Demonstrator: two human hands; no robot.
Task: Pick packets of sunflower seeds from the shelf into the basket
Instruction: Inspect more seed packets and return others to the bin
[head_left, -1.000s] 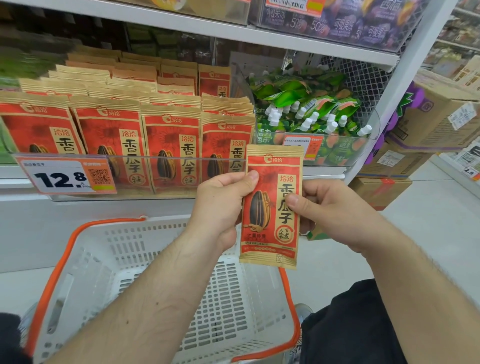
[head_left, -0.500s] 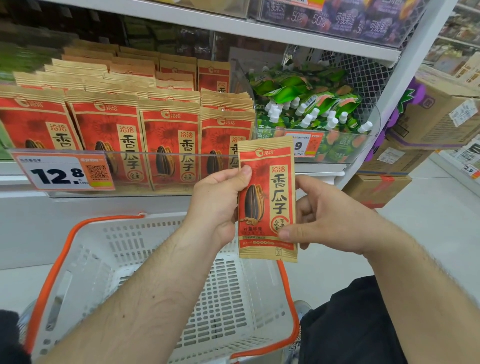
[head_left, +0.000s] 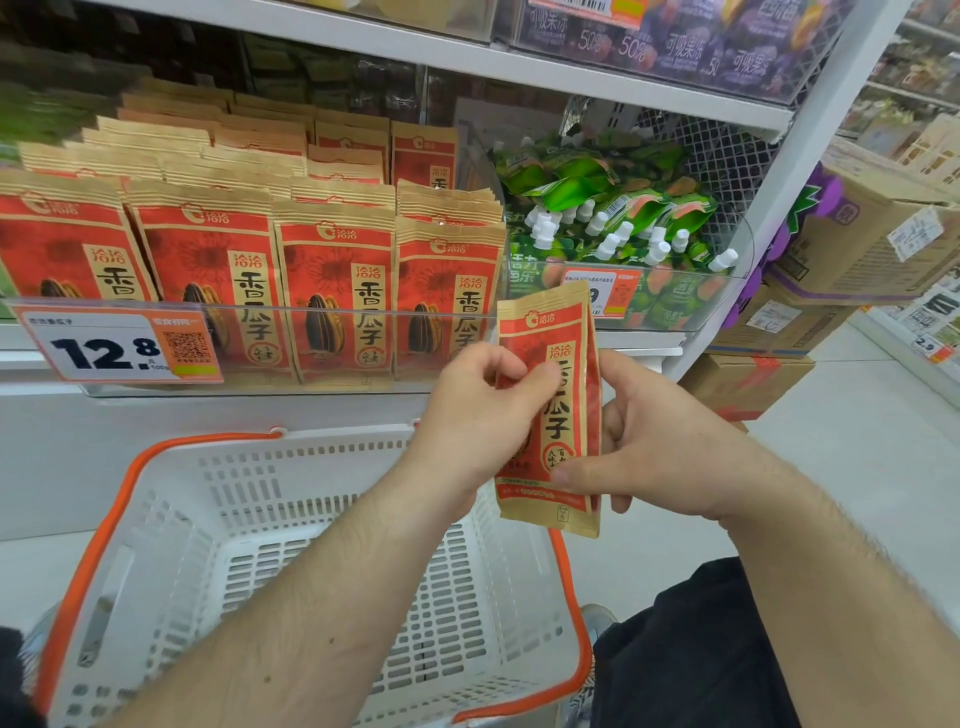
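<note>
Shelf price tag (head_left: 117, 347): "12.8"; seed packets (head_left: 332, 296): "洽洽 香瓜子".

A packet of sunflower seeds (head_left: 563, 395) stands upright between the left hand (head_left: 478, 415) and the right hand (head_left: 654, 447), above the far right corner of the basket (head_left: 171, 525). The basket sits below and in front of the shelf (head_left: 208, 410). On the shelf, rows of packets (head_left: 332, 291) stand behind a clear front rail, with a price tag (head_left: 117, 345) on the rail at the left. Right of the rows lies a bin of spouted pouches (head_left: 623, 223). Cardboard boxes (head_left: 857, 244) are stacked further right, beyond the shelf post
</note>
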